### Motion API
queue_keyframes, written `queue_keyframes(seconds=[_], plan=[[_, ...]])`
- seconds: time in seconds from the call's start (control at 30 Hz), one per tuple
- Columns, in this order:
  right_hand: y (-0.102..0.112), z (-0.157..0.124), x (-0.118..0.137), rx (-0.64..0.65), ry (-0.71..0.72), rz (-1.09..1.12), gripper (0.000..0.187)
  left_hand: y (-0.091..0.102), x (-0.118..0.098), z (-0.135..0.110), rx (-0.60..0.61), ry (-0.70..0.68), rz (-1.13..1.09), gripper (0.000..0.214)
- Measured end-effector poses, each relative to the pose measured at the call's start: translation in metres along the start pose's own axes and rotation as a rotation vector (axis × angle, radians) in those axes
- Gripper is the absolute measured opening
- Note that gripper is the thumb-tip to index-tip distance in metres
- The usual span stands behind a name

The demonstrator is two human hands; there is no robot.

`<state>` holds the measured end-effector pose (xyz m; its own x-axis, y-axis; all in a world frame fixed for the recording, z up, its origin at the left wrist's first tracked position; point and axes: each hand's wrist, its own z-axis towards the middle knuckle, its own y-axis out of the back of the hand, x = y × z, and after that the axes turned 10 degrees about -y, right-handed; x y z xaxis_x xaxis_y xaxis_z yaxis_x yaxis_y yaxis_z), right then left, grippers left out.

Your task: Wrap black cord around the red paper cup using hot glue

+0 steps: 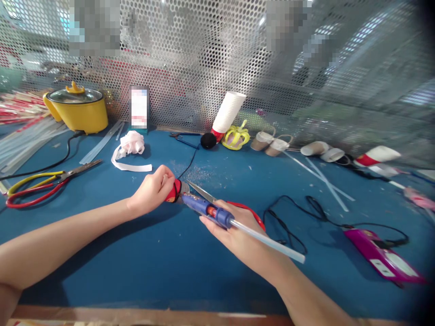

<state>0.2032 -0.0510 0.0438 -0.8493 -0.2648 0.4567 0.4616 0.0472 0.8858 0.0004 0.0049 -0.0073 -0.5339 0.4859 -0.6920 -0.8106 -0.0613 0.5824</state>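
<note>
My left hand [154,188] is closed on a small red paper cup [173,191] lying on its side, with black cord around it. The fingers hide part of the cup. In my right hand [243,226] is a blue hot glue gun [205,207], its nozzle end close to the cup. A long translucent glue stick [272,242] sticks out of the gun's back. The same hand also holds scissors with red handles [249,210], blades pointing toward the cup. Black cord [190,165] runs from the cup to a dark round ball of cord [208,141].
Large red-and-yellow-handled scissors [56,183] and a white ribbon bundle [132,144] lie left. A yellow electric pot [81,111] and phone [139,108] stand behind. Stacked paper cups [229,111] and small baskets [270,142] line the mesh. Right is a purple power strip [380,256] with cables.
</note>
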Motion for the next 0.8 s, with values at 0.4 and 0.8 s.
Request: queue_keyframes(seconds=[0.4, 0.8], plan=[[0.003, 0.006, -0.006, 0.005, -0.007, 0.048, 0.014, 0.001, 0.001, -0.002, 0.033, -0.097, -0.005, 0.007], [-0.005, 0.019, -0.025, -0.043, 0.002, -0.008, 0.019, 0.003, 0.004, -0.007, 0.083, -0.289, 0.035, 0.004]])
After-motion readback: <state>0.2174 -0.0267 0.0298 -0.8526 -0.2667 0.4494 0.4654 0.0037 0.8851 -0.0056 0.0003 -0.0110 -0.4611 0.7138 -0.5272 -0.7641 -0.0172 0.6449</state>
